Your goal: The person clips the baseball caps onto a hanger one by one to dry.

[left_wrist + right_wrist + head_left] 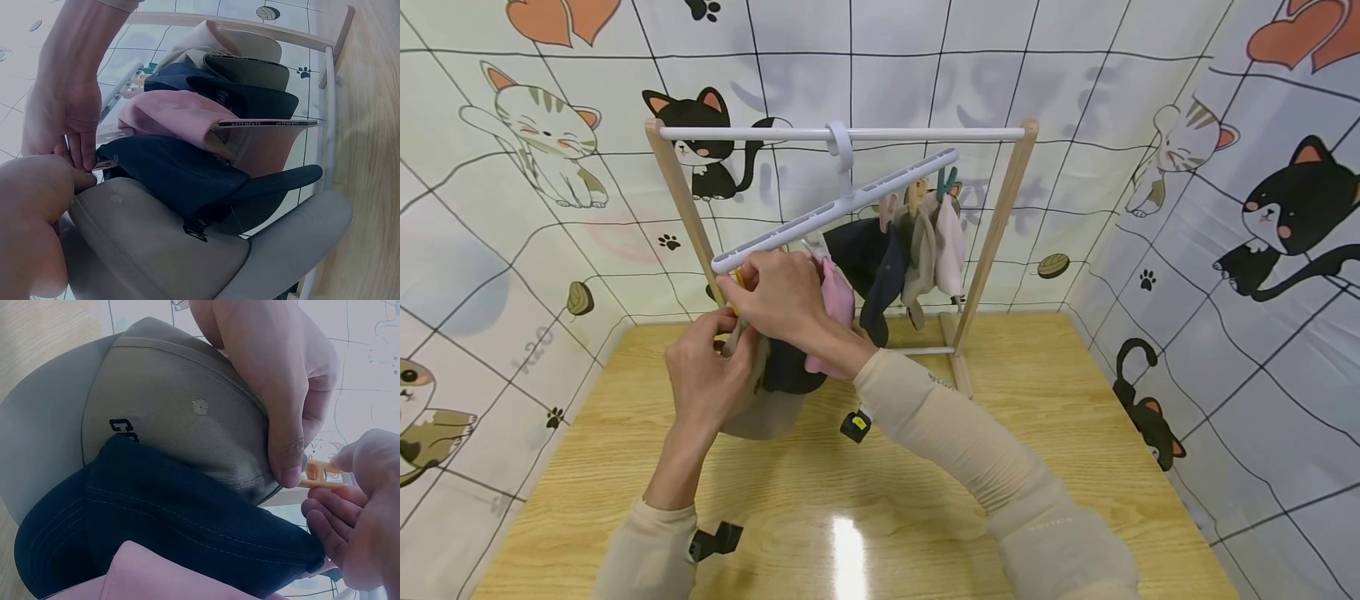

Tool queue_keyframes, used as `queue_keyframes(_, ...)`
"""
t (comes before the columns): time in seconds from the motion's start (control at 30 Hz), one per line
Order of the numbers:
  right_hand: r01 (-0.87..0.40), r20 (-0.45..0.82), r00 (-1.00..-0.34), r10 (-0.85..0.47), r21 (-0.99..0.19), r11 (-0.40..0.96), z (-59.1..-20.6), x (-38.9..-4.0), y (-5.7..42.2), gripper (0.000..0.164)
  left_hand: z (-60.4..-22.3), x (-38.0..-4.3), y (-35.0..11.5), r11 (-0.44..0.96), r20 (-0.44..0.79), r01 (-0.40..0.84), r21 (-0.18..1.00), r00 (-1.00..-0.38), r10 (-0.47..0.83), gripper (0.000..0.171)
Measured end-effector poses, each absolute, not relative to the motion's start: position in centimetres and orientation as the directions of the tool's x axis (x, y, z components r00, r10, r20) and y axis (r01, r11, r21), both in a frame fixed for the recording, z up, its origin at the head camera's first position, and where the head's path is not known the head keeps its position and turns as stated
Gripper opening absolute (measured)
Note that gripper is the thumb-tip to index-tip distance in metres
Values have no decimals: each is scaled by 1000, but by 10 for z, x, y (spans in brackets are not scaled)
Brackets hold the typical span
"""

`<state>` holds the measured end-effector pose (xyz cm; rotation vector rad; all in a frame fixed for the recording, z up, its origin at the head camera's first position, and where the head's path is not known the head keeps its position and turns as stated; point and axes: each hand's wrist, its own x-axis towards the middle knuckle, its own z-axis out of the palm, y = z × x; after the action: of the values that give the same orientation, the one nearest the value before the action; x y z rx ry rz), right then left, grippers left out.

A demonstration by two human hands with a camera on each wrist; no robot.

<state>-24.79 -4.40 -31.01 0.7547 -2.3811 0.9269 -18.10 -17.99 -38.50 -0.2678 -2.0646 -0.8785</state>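
At the low left end of the lilac hanger (838, 215), my left hand (707, 367) pinches the back edge of a khaki-grey baseball cap (169, 406). My right hand (786, 296) pinches a yellow-orange clothespin (319, 474) right at that edge; whether it bites the cloth is hard to tell. Beside it hang a navy cap (169, 169) and a pink cap (169, 115). Farther along the bar hang another dark navy cap (880, 275), a beige cap (919, 254) and a pale pink cap (950, 242), under pink, tan and green clothespins (947, 183).
A wooden rack (1000, 237) with a white top rod (925, 134) carries the hanger by its hook (841, 146). It stands on a wood-grain table (925, 492). Cat-patterned cloth walls (1075, 192) surround the back and sides. Small black devices (856, 425) sit at both wrists.
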Motion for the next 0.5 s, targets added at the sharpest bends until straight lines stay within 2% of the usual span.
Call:
queue_keyframes(0.2,-649,602,-724,-337,-426,631,-304,-240,-42,49,-385,-181,-176,740,772,454,496,-621,-136,15)
queue_keyframes(0.5,-660,632,-693,-347,-361,659,-305,-240,-42,50,-386,-184,-172,758,795,460,462,-594,-124,14)
